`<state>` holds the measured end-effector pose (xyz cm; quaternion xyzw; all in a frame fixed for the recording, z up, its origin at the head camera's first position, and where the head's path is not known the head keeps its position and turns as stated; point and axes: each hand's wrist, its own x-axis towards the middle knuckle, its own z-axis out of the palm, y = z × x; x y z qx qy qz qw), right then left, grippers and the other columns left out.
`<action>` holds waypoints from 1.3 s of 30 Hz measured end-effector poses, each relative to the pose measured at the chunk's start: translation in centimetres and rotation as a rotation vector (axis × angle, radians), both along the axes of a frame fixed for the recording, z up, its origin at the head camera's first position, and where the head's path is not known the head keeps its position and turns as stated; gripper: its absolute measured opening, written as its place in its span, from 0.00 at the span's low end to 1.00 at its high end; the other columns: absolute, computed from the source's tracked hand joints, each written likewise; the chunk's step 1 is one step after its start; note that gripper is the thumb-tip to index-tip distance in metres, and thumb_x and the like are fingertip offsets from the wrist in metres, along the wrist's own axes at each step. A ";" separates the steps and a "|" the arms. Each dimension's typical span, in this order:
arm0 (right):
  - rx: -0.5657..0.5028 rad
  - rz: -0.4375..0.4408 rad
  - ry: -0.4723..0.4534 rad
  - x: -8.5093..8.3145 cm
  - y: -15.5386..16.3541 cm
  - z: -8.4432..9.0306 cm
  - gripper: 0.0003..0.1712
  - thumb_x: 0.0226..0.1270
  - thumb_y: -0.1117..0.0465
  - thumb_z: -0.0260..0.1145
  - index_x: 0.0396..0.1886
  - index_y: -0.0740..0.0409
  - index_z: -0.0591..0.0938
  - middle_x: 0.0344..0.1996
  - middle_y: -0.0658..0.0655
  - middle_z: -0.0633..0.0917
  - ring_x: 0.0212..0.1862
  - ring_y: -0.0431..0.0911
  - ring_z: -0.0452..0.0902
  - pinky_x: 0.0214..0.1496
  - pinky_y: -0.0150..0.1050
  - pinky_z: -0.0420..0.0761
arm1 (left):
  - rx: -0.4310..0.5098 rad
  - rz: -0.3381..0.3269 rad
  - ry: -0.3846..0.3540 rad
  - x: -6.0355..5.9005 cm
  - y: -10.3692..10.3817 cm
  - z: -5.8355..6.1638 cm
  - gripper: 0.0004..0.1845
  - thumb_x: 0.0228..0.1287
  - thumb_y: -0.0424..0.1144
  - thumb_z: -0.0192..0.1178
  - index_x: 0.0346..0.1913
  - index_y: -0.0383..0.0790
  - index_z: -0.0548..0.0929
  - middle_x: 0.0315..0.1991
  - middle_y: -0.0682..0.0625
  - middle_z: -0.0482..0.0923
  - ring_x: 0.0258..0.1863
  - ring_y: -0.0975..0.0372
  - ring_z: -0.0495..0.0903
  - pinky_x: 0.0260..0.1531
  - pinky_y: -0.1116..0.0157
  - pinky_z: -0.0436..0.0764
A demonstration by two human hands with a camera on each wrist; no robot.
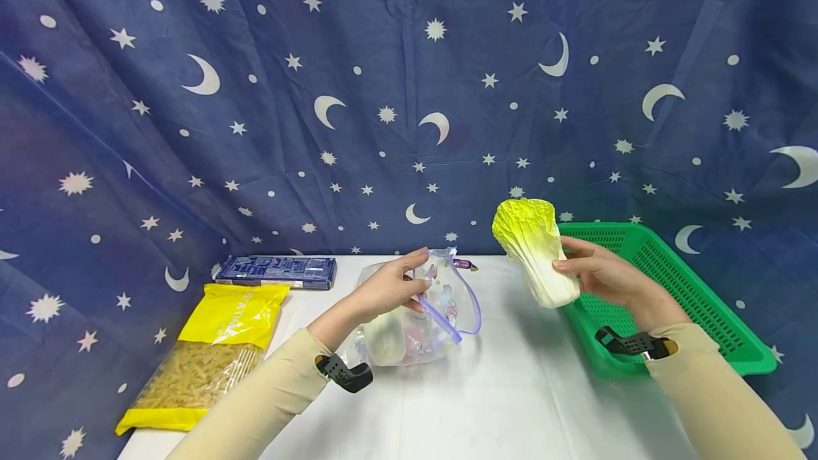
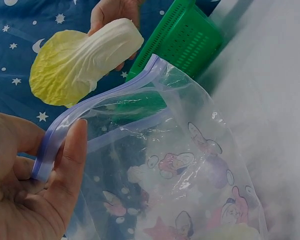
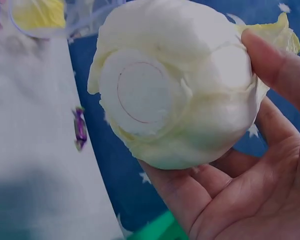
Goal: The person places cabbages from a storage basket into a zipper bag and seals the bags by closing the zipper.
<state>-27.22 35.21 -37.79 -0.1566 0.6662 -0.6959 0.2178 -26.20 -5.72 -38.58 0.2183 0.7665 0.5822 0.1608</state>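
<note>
A napa cabbage [image 1: 535, 254], white at its base with yellow-green leaf tips, is held up off the table by my right hand [image 1: 603, 272]. In the right wrist view its cut base [image 3: 137, 92] faces the camera, the thumb and fingers spread around its side. My left hand [image 1: 390, 286] pinches the purple zip edge of a clear zip bag [image 1: 441, 304] printed with cartoon figures. The bag's mouth gapes, as the left wrist view shows. Something pale lies inside the bag's lower part; its kind is unclear. The cabbage is to the right of the bag, apart from it.
A green basket [image 1: 703, 297] stands at the right, behind my right hand. To the left lie a yellow-topped pasta bag [image 1: 211, 353] and a blue box [image 1: 277, 270]. A purple-wrapped candy [image 1: 466, 265] lies at the table's back edge, before a starry curtain.
</note>
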 end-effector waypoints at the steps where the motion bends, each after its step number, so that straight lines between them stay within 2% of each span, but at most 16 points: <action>1: -0.003 0.015 0.010 0.0 -0.3 -0.1 0.29 0.79 0.69 0.55 0.73 0.42 0.69 0.56 0.54 0.81 0.49 0.47 0.85 0.49 0.47 0.88 | 0.001 0.000 0.000 0.0 0.0 0.0 0.34 0.70 0.28 0.58 0.77 0.28 0.61 0.81 0.51 0.52 0.40 0.56 0.80 0.37 0.59 0.90; 5: -0.012 0.062 0.048 0.2 -1.5 -0.4 0.30 0.78 0.71 0.55 0.72 0.40 0.74 0.56 0.55 0.81 0.50 0.47 0.84 0.50 0.46 0.88 | 0.007 0.000 -0.004 0.0 0.0 0.0 0.35 0.70 0.28 0.58 0.77 0.27 0.59 0.82 0.51 0.51 0.43 0.53 0.80 0.37 0.59 0.90; 9: -0.017 0.117 0.081 0.5 -2.6 -0.7 0.30 0.77 0.72 0.55 0.72 0.44 0.74 0.57 0.55 0.81 0.51 0.47 0.83 0.51 0.46 0.88 | 0.014 0.006 -0.016 0.0 0.0 0.1 0.35 0.71 0.28 0.57 0.78 0.28 0.59 0.82 0.51 0.51 0.44 0.52 0.80 0.37 0.59 0.90; 17: 0.040 0.162 0.127 0.8 -4.7 -1.8 0.31 0.74 0.71 0.59 0.74 0.49 0.73 0.59 0.60 0.77 0.53 0.50 0.80 0.52 0.48 0.87 | 0.047 0.017 -0.084 -0.1 0.3 0.2 0.36 0.65 0.25 0.50 0.78 0.28 0.58 0.82 0.49 0.49 0.27 0.61 0.79 0.36 0.61 0.90; 23: 0.071 0.160 0.112 0.8 -5.7 -2.9 0.32 0.73 0.70 0.61 0.75 0.50 0.71 0.62 0.61 0.75 0.56 0.53 0.77 0.54 0.49 0.85 | 0.058 0.018 -0.089 -0.1 0.3 0.2 0.36 0.64 0.26 0.48 0.78 0.28 0.60 0.82 0.46 0.49 0.30 0.61 0.78 0.36 0.61 0.90; 28: 0.111 0.158 0.081 0.8 -6.6 -3.6 0.32 0.70 0.68 0.65 0.74 0.55 0.72 0.59 0.63 0.78 0.53 0.54 0.79 0.51 0.48 0.86 | 0.052 0.015 -0.091 -0.1 0.3 0.2 0.36 0.64 0.27 0.47 0.78 0.28 0.59 0.82 0.45 0.48 0.31 0.60 0.78 0.36 0.60 0.90; 32: 0.145 0.199 0.097 0.6 -7.1 -4.0 0.33 0.69 0.67 0.66 0.74 0.61 0.71 0.57 0.64 0.80 0.53 0.55 0.78 0.50 0.49 0.87 | 0.051 0.011 -0.094 -0.1 0.3 0.2 0.37 0.64 0.27 0.47 0.78 0.28 0.59 0.82 0.46 0.48 0.32 0.60 0.78 0.36 0.61 0.90; 39: 0.185 0.231 0.130 0.4 -7.5 -4.3 0.34 0.69 0.67 0.67 0.74 0.61 0.71 0.57 0.65 0.80 0.53 0.56 0.77 0.51 0.49 0.86 | 0.047 0.009 -0.096 -0.1 0.4 0.1 0.36 0.65 0.27 0.47 0.78 0.29 0.58 0.82 0.47 0.48 0.33 0.60 0.77 0.36 0.62 0.89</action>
